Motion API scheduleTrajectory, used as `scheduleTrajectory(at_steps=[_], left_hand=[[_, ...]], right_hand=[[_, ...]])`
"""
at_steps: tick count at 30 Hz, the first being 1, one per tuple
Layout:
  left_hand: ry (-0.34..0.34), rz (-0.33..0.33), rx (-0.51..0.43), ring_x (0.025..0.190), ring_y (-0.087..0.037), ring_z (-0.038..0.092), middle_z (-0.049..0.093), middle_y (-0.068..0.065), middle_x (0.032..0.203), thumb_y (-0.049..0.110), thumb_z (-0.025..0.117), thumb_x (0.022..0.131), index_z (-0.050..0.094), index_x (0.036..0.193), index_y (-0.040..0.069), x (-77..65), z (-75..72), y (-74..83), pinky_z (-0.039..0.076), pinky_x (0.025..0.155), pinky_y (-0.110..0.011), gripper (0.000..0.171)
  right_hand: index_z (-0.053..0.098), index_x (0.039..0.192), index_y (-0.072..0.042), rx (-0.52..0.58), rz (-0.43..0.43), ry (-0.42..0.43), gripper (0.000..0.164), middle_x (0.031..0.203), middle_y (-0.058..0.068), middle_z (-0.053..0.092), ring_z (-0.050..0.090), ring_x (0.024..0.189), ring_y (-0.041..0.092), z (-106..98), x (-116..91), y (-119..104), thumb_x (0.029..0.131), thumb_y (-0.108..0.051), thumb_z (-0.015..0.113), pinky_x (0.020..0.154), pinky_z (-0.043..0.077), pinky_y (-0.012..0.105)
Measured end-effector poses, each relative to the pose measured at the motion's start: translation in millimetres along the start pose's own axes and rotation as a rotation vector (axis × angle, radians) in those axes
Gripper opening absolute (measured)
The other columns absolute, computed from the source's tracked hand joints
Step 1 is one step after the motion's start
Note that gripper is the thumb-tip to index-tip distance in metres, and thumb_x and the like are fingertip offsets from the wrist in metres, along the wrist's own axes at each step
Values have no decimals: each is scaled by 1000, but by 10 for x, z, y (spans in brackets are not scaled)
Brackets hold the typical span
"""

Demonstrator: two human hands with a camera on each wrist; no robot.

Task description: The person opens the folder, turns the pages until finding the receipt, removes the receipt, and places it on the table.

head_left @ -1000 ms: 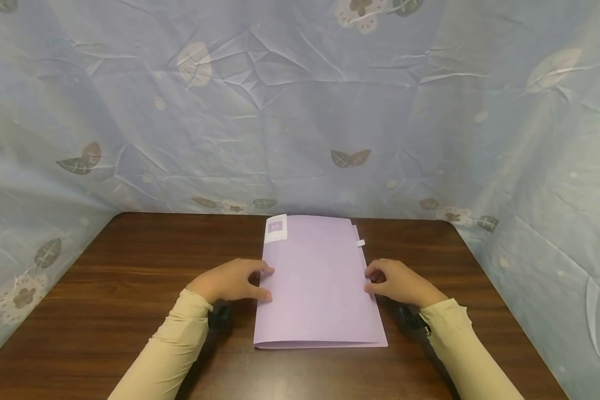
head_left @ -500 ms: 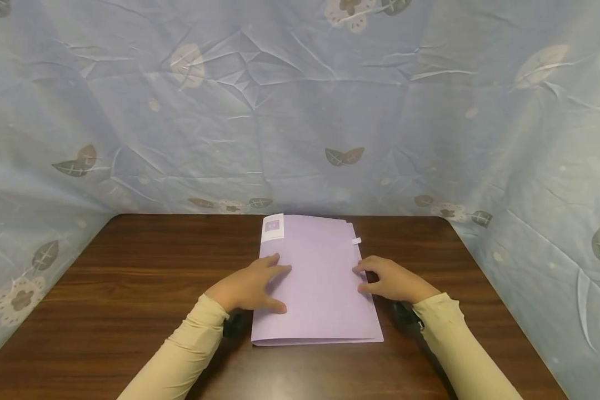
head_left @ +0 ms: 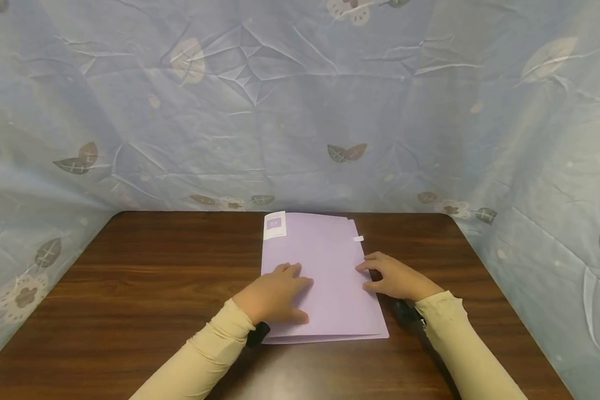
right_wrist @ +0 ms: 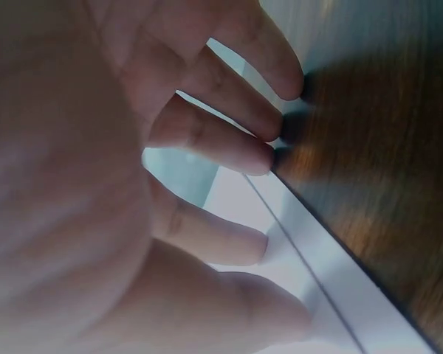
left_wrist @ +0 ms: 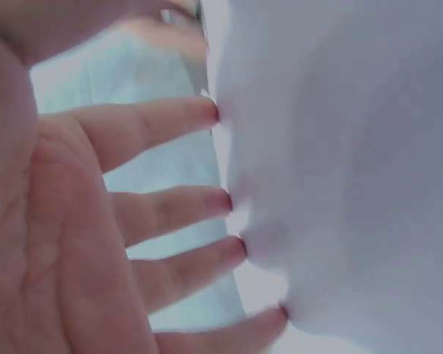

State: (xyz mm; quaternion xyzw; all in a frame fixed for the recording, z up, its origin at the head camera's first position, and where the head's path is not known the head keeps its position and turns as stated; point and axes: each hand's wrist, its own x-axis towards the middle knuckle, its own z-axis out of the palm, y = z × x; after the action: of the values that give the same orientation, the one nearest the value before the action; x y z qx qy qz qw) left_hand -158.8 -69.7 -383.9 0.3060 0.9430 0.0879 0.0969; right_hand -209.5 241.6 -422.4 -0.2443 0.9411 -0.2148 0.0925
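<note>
Left hand (head_left: 276,297): grip spread, palm down, fingers fanned, over the folder's near left part. Left wrist view has four fingertips (left_wrist: 235,252) touching the folder's pale surface, palm off it.

Right hand (head_left: 399,278): grip also spread, fingers bent lightly and apart, at the folder's right edge about halfway up. Right wrist view: thumb (right_wrist: 269,306) and next finger over the folder's margin, other three fingers reaching past the edge to the wood. Exact contact hard to tell, that view is dim.

Folder (head_left: 335,255): light purple, lying flat on the worktop (head_left: 180,250) between the hands, a bit right of mid-width. Its far end reaches the worktop's far edge, between the two far corners. Long side runs away from the person. Near end shows a slim gap between layers. On the right, the lower layer sticks out slightly past the cover.

On the folder: white label (head_left: 275,225) with purple square, far left corner; small white tab (head_left: 358,239) on the right edge, beyond the right hand.

Worktop is dark brown wood grain, rounded far corners, glare patch nearer the person. Pale sleeves (head_left: 200,355) on both arms, black gear (head_left: 258,334) under each wrist.

Creased blue-grey cloth (head_left: 300,128), leaf and flower print, behind the far edge and along both side edges.
</note>
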Motion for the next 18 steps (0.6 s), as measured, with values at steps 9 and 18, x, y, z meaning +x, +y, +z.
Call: scheduleTrajectory(at_steps=[9, 18], left_hand=[[36, -50, 221, 143, -38, 46, 47, -16, 157, 68, 91, 59, 54, 151, 24, 184, 244, 618, 47, 98, -70, 108], [14, -42, 245, 144, -39, 44, 49, -13, 156, 64, 88, 68, 57, 149, 27, 233, 328, 580, 42, 102, -72, 94]], right_hand=[[70, 131, -5, -2, 4, -18, 41, 144, 27, 56, 51, 135, 47, -53, -9, -7, 93, -20, 77, 111, 41, 62], [66, 136, -4, -20, 25, -27, 48, 153, 26, 48, 44, 142, 47, -26, -20, -7, 92, -20, 78, 113, 38, 62]])
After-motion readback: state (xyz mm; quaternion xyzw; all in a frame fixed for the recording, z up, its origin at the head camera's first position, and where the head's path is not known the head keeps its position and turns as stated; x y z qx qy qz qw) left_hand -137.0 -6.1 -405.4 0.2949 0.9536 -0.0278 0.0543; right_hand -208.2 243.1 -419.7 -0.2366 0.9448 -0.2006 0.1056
